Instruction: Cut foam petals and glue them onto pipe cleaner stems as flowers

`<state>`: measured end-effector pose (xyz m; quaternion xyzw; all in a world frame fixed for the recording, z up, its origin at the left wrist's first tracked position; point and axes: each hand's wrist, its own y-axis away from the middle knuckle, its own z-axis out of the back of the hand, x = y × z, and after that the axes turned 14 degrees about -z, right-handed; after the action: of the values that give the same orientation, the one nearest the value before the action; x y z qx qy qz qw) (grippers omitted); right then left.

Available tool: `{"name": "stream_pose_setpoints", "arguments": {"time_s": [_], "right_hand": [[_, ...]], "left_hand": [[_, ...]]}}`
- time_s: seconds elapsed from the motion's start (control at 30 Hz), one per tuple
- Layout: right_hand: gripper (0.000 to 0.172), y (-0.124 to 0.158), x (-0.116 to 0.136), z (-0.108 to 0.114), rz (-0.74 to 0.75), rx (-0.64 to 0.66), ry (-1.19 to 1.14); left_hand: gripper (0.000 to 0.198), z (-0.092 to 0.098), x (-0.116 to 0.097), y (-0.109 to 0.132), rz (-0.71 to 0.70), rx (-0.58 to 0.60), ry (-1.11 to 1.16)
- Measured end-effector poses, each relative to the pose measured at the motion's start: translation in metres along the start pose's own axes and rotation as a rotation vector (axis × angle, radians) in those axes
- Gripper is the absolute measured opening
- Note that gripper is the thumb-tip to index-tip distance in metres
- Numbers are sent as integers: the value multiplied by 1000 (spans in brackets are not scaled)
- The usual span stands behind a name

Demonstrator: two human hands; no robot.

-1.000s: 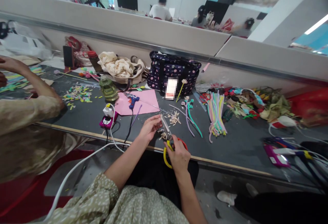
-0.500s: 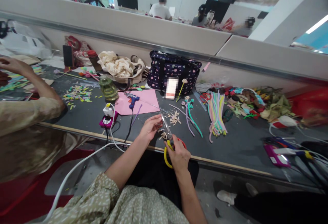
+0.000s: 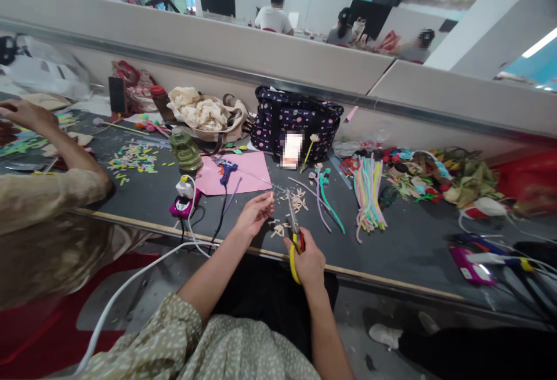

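The right hand (image 3: 311,257) grips the scissors (image 3: 295,227), its fingers hiding most of the red handle; the blades point between eleven and twelve o'clock. At its ten o'clock, the left hand's (image 3: 256,216) fingers pinch a pale sliver (image 3: 272,194), too small to identify. Scraps (image 3: 298,201) lie towards twelve on the surface (image 3: 413,241). Well away at ten, a co-worker's hand (image 3: 30,115) is cut off.

scissors (image 3: 295,234) now swung clear of the left hand (image 3: 256,214), just below frame centre, tilted more steeply up the frame, right hand (image 3: 310,259) shifted slightly rightward
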<state>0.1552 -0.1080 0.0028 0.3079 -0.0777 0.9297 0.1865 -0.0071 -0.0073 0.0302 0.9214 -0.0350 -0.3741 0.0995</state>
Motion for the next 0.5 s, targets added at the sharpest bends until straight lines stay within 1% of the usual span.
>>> {"name": "stream_pose_setpoints", "arguments": {"time_s": [0.1,0.33,0.43,0.5], "right_hand": [[50,-1,0,4,-10,37,25],[42,4,-1,3,19,-3,-90],[44,5,-4,2,-15,-20,-79],[47,4,-9,2,-58,-42,-75]], "left_hand": [[28,0,0,0,-3,16,7],[28,0,2,-1,2,39,8],[27,3,4,-5,-57,15,-50],[25,8,7,-10,-157,-17,-151]]}}
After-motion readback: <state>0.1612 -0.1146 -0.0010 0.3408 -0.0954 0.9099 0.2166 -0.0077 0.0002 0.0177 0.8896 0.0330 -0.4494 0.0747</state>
